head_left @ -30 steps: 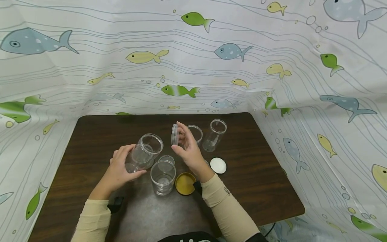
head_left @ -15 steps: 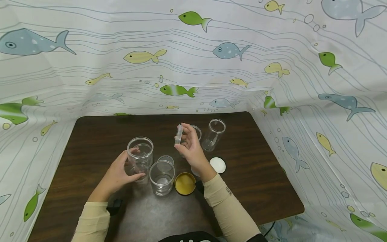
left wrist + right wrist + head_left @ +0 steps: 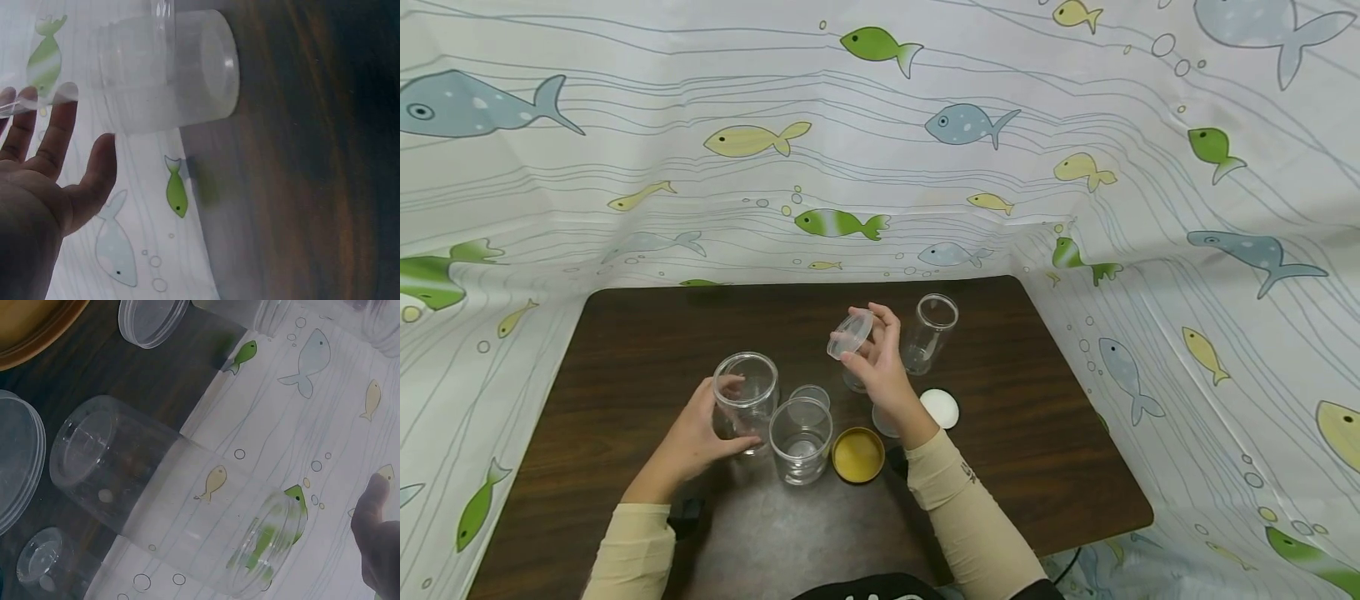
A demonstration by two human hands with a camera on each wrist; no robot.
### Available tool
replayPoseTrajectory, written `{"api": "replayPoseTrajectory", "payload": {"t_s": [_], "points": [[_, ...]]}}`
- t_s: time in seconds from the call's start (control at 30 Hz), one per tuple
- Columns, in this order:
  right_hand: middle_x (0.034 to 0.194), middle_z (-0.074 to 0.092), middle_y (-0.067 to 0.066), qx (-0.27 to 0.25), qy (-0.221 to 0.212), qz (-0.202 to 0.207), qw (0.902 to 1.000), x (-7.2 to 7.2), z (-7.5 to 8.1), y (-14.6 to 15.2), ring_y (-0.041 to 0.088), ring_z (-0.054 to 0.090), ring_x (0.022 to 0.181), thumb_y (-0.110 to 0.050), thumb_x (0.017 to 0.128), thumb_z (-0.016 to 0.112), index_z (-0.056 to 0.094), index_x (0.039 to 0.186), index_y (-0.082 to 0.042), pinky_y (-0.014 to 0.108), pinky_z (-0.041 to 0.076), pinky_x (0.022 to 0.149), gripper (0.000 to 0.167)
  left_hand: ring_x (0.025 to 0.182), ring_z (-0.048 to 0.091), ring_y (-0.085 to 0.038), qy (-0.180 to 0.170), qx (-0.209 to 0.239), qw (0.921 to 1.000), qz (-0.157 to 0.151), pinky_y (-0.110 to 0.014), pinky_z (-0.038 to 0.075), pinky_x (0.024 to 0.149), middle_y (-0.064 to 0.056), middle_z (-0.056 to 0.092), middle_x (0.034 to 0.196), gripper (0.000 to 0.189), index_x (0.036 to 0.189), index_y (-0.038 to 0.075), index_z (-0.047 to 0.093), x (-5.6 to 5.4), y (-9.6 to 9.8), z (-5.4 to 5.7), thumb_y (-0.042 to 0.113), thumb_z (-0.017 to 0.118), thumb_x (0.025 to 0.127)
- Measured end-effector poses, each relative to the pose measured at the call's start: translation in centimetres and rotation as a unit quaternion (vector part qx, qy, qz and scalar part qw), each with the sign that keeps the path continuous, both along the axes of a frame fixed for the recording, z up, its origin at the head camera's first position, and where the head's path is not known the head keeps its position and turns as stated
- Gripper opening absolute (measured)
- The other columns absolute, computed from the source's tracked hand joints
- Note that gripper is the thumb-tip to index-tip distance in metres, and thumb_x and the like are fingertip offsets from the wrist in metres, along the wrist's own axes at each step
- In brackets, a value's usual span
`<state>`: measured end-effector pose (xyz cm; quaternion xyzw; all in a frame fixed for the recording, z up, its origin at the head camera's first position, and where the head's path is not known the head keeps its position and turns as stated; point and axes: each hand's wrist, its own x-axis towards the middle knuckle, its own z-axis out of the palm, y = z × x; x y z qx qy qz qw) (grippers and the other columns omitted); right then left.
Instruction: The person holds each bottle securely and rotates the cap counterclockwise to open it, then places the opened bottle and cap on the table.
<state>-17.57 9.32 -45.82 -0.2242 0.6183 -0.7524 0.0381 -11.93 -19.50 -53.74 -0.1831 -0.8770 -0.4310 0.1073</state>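
Observation:
In the head view, my left hand [image 3: 694, 432] holds a clear plastic jar [image 3: 748, 404] by its left side, thumb near its base and fingers behind it. The jar stands upright, mouth up. My right hand [image 3: 883, 367] pinches a clear round lid [image 3: 850, 336] above the table, its flat face tilted. Close to the left-hand jar stands another clear jar [image 3: 801, 446], a clear disc [image 3: 812, 396] just behind it. In the left wrist view, fingers [image 3: 53, 140] reach along clear plastic. Only a thumb [image 3: 372, 512] of my right hand shows in the right wrist view.
A tall clear jar [image 3: 927, 337] stands at the back right. A gold-coloured lid [image 3: 858, 456] and a white lid [image 3: 941, 408] lie on the dark wooden table [image 3: 1015, 450]. My right hand partly hides another jar and a clear lid. A fish-print sheet [image 3: 880, 167] surrounds the table.
My left hand has brought its jar from a tilt to upright and lower. My right hand has moved slightly right and turned the lid from edge-on to face partly up.

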Motion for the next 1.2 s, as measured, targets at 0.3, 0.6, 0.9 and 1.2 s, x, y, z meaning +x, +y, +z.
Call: {"api": "replayPoseTrajectory", "payload": {"t_s": [0.3,0.6,0.9,1.2], "points": [[0.159,0.023,0.018,0.012,-0.004,0.015,0.9998,-0.1,-0.3,0.2,0.047,0.044,0.137,0.005,0.100,0.052,0.016,0.153,-0.006,0.028,0.050,0.097,0.065,0.104,0.057,-0.024,-0.027,-0.024,0.9994,0.004,-0.044,0.045,0.092,-0.012,0.057,0.122,0.091,0.136,0.004,0.050,-0.1,0.0,-0.9,0.018,0.100,0.061],[0.159,0.027,0.021,0.008,0.009,0.016,0.9998,-0.1,-0.6,0.7,0.046,0.044,0.133,-0.004,0.101,0.059,0.018,0.150,-0.005,0.026,0.049,0.090,0.064,0.097,0.060,-0.029,-0.068,-0.028,0.9973,0.003,-0.054,0.048,0.086,-0.017,0.054,0.123,0.091,0.137,0.002,0.047,-0.2,-0.2,-1.4,0.015,0.098,0.064],[0.157,0.030,0.023,-0.003,0.005,0.001,1.0000,-0.2,-0.7,1.0,0.042,0.039,0.136,-0.002,0.098,0.058,0.015,0.149,-0.001,0.027,0.047,0.096,0.066,0.092,0.062,-0.025,-0.068,-0.039,0.9969,0.008,-0.054,0.047,0.089,-0.018,0.053,0.125,0.095,0.136,0.002,0.045,-0.2,-0.2,-2.0,0.018,0.100,0.060],[0.155,0.028,0.029,-0.030,0.002,-0.025,0.9992,-0.5,-0.9,1.4,0.049,0.034,0.137,0.009,0.095,0.054,0.016,0.145,-0.001,0.026,0.044,0.096,0.064,0.102,0.057,-0.032,-0.043,-0.046,0.9980,0.008,-0.054,0.046,0.088,-0.021,0.047,0.123,0.096,0.134,-0.002,0.044,-0.3,-0.1,-2.6,0.013,0.100,0.057]]}}
